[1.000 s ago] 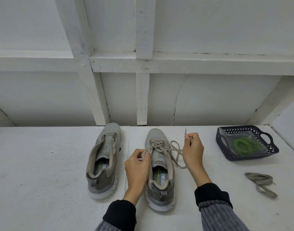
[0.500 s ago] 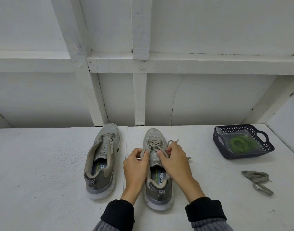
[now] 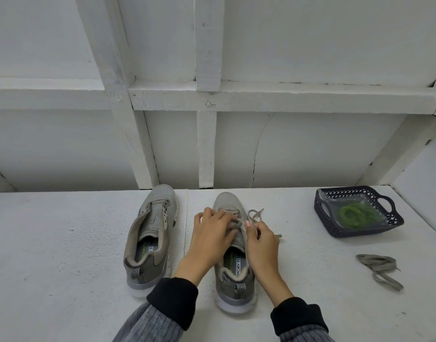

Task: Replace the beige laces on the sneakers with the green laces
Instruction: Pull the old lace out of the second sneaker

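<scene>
Lace (image 3: 255, 217) of beige flat weave, half unthreaded on the right shoe (image 3: 233, 255), which stands on the table (image 3: 63, 243) with its toe pointing away from the person. The right hand (image 3: 261, 243) pinches a lace strand between thumb and fingertip over the upper eyelets; loose loops trail just beyond and to the right of that grip, and a lace tip lies on the table just right of it. The left hand (image 3: 213, 234) rests curled over the eyelet rows directly left of the grip; whether it pinches a strand or only steadies the shoe cannot be told.

Handling, as judged: the lace is light, limp and low in friction, so it should slide through the eyelets under a gentle pull but may snag at each crossing; it is best taken close to the eyelet being cleared, one span at a time. The shoe is light and may lift unless held down.

The left shoe (image 3: 151, 240), well left of the grip, carries no lace. A removed lace (image 3: 379, 270) lies far right of the grip; the green laces (image 3: 357, 214) sit in a dark basket (image 3: 323, 218) beyond it.
</scene>
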`<state>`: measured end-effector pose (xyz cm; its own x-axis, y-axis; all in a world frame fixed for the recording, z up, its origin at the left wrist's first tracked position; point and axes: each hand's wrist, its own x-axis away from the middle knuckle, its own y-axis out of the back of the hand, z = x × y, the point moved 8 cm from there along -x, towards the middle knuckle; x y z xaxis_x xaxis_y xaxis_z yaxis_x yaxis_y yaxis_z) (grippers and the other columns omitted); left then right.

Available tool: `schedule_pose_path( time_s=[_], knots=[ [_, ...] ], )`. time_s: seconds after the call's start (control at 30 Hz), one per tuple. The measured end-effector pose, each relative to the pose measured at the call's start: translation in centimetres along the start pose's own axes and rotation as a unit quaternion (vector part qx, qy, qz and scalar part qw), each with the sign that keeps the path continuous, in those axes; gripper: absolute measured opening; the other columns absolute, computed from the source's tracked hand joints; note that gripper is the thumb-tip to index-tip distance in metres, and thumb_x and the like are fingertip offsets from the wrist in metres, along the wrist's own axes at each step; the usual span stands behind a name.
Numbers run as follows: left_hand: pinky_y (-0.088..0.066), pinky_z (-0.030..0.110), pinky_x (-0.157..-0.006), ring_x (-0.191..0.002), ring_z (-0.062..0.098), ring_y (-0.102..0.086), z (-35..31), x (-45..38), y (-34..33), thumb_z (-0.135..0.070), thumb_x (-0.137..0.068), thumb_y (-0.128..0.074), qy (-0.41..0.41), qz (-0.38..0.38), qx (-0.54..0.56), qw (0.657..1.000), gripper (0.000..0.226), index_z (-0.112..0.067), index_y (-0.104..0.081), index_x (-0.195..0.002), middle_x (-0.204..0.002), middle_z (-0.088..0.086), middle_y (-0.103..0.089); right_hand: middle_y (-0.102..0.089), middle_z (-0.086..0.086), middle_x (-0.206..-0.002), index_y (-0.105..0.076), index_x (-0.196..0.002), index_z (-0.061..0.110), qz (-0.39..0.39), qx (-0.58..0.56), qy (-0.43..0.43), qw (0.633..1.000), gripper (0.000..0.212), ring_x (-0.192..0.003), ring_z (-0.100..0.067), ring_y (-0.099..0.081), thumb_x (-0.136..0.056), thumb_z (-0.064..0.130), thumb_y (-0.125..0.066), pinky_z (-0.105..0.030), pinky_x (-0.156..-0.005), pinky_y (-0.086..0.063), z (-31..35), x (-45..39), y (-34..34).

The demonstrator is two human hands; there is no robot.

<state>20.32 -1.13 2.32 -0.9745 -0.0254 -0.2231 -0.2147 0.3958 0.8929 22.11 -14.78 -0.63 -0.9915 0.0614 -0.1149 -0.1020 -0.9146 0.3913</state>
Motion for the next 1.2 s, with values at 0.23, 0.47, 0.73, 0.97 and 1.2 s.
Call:
schedule_pose_path(
  time_s=[0.23, 0.47, 0.73, 0.97, 1.2],
  knots=[
    [-0.028, 0.035, -0.1, -0.11, 0.015, -0.039, 0.2, 0.1, 0.0, -0.043, -0.097, -0.05, 0.033, -0.017, 0.004, 0.999, 0.023, -0.036, -0.059, -0.116, -0.112, -0.016, -0.057, -0.044, 0.001, -0.058, -0.045, -0.064, 0.014, -0.002, -0.016, 0.0, 1.0, 0.037, -0.054, -0.01, -0.038, -0.097, 0.028, -0.052, -0.02, -0.051, -0.033, -0.1, 0.1, -0.1],
    [-0.03, 0.032, -0.093, -0.101, 0.01, -0.039, 0.4, -0.2, -0.2, -0.042, -0.096, -0.052, 0.066, -0.047, 0.074, 0.994, 0.015, -0.032, -0.063, -0.094, -0.099, -0.017, -0.052, -0.051, -0.002, -0.062, -0.049, -0.068, 0.012, 0.0, -0.024, -0.005, 1.0, 0.035, -0.057, -0.012, -0.042, -0.098, 0.028, -0.051, -0.026, -0.054, -0.036, -0.4, 0.1, -0.1],
    [-0.049, 0.024, -0.077, -0.087, 0.019, -0.065, 5.8, 1.6, -2.8, -0.007, -0.1, -0.043, 0.342, -0.139, 0.672, 0.642, 0.016, -0.011, -0.051, -0.086, -0.093, 0.007, -0.067, -0.045, 0.0, -0.062, -0.043, -0.065, 0.014, 0.009, -0.025, -0.007, 1.0, 0.036, -0.054, -0.009, -0.037, -0.098, 0.026, -0.05, -0.014, -0.048, -0.034, 0.1, 0.3, 0.0],
    [-0.034, 0.026, -0.095, -0.115, 0.01, -0.043, 2.6, -0.6, 2.5, -0.02, -0.093, -0.057, 0.098, -0.158, 0.247, 0.951, 0.023, -0.028, -0.06, -0.114, -0.12, -0.011, -0.051, -0.049, -0.004, -0.063, -0.046, -0.068, 0.015, 0.013, -0.032, -0.016, 0.999, 0.034, -0.056, -0.011, -0.041, -0.098, 0.031, -0.049, -0.023, -0.051, -0.035, -0.6, 0.2, -0.4],
    [-0.018, 0.044, -0.115, -0.127, 0.013, -0.036, 0.7, -2.3, -0.6, -0.041, -0.092, -0.059, 0.025, 0.025, 0.016, 0.999, 0.014, -0.035, -0.071, -0.098, -0.122, -0.017, -0.056, -0.047, -0.001, -0.062, -0.046, -0.067, 0.015, 0.01, -0.038, -0.016, 0.999, 0.034, -0.054, -0.007, -0.039, -0.098, 0.029, -0.05, -0.018, -0.049, -0.033, -0.5, 0.2, -0.3]
  ],
)
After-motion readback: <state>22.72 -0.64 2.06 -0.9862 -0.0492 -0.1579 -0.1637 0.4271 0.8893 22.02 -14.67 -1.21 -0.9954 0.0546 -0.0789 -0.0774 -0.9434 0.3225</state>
